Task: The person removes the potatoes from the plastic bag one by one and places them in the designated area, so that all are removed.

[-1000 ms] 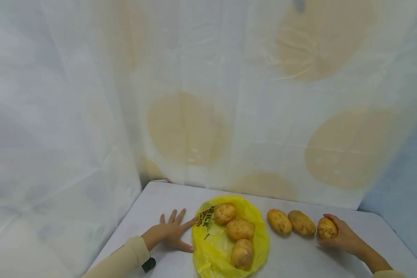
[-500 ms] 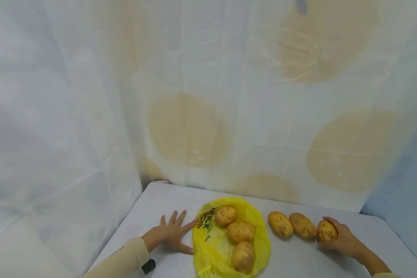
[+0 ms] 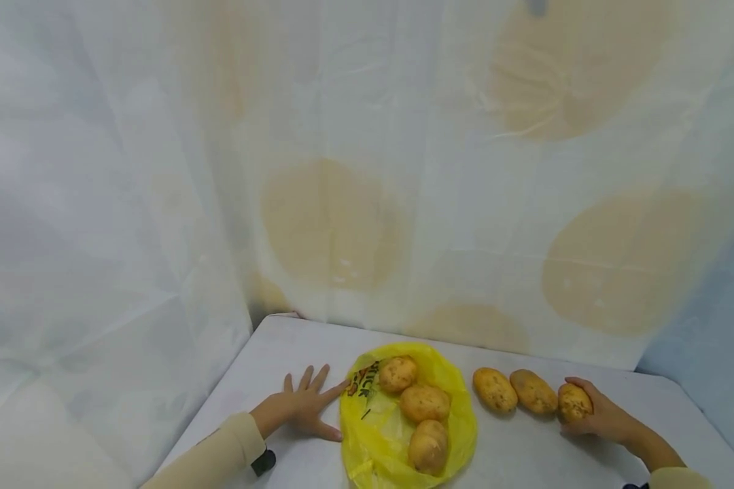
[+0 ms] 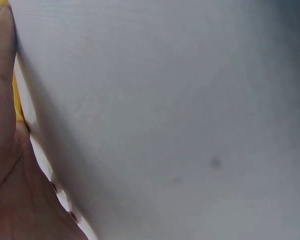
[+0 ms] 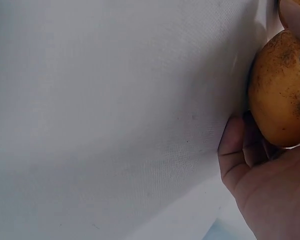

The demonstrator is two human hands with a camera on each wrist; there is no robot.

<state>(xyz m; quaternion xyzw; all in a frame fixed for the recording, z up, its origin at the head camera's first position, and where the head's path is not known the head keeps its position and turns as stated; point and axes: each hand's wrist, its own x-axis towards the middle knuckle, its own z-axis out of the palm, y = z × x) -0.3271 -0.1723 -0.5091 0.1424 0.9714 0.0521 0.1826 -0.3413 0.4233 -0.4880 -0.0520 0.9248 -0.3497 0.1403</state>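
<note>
My left hand lies with its fingers spread flat on the white table, its fingertips and thumb at the left edge of a yellow plastic bag. Three potatoes rest on the bag: one at the back, a middle potato and a front potato. To the right of the bag, my right hand grips the rightmost potato of a row on the table. Beside it lie a second potato and a third potato. The right wrist view shows fingers curled around the gripped potato.
White tabletop extends around the bag and the row. A pale curtain with tan circles hangs behind the table, and a white sheet hangs on the left. A black device sits by my left wrist.
The gripped potato has slid slightly left, up close to its neighbour. My left hand and the bag have stayed in place.
</note>
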